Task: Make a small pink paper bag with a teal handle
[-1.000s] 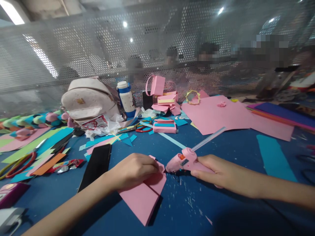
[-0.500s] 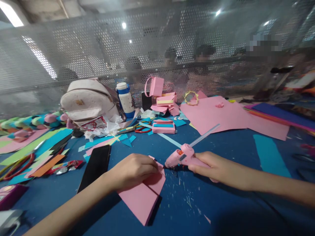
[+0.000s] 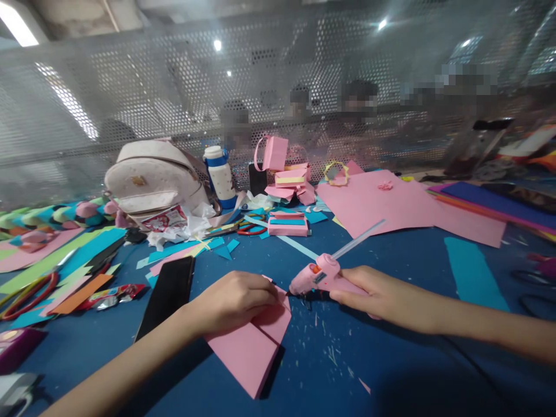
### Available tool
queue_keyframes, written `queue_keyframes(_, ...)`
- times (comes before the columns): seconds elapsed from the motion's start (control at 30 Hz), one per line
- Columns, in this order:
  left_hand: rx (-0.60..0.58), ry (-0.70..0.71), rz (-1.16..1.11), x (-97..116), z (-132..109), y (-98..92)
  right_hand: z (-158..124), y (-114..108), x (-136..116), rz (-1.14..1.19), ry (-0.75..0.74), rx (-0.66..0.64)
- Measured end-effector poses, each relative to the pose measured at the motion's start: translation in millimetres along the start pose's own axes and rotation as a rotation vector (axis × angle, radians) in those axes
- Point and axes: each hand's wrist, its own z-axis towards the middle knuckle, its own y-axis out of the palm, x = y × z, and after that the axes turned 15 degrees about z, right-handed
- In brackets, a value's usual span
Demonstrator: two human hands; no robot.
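Blue table (image 3: 414, 260) lies under it all, and a grey wall (image 3: 182, 87) full of holes stands at twelve o'clock. My left hand (image 3: 237, 300) rests on the folded pink paper (image 3: 245, 354) near six o'clock, fingers bent; I can't tell if it pinches. My right hand (image 3: 376, 291) grips a pink glue gun (image 3: 326, 274) at two o'clock from the paper, its tip by the paper's edge

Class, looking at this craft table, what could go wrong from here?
1. The left hand rests on the folded pink paper close to the nozzle; if that is hot, fingers might get burned.
2. The glue gun in the right hand points at the paper's edge, so a slip could put glue on the blue table.
3. The black phone beside the left forearm might be knocked.
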Motion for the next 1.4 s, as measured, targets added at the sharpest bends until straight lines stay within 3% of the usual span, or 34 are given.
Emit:
queue_keyframes(0.33, 0.005, -0.005, -0.010, -0.4, -1.3, 0.6, -11.3, 0.2, -8.5, 0.048, 0.023, 0.001)
queue_keyframes(0.53, -0.003, -0.013, 0.005, -1.1, -1.6, 1.5, -13.6, -0.7, -14.0, 0.120, -0.077, -0.114)
queue_keyframes(0.8, -0.012, -0.015, -0.002, -1.4, -1.7, 1.2, -18.0, 1.9, -5.6, 0.095, -0.015, -0.041)
queue_keyframes(0.97, -0.018, -0.022, -0.028, 0.1, -0.6, -0.4, -11.3, -3.1, 7.6, 0.137, 0.107, 0.029)
queue_keyframes(1.13, -0.034, -0.034, -0.010, 3.1, 2.5, -8.8, -5.9, -14.9, 23.8, 0.215, 0.075, 0.097)
queue_keyframes(1.4, -0.174, -0.010, -0.013, 2.5, 6.5, -10.3, -12.9, -32.0, 28.4, 0.210, 0.091, 0.146)
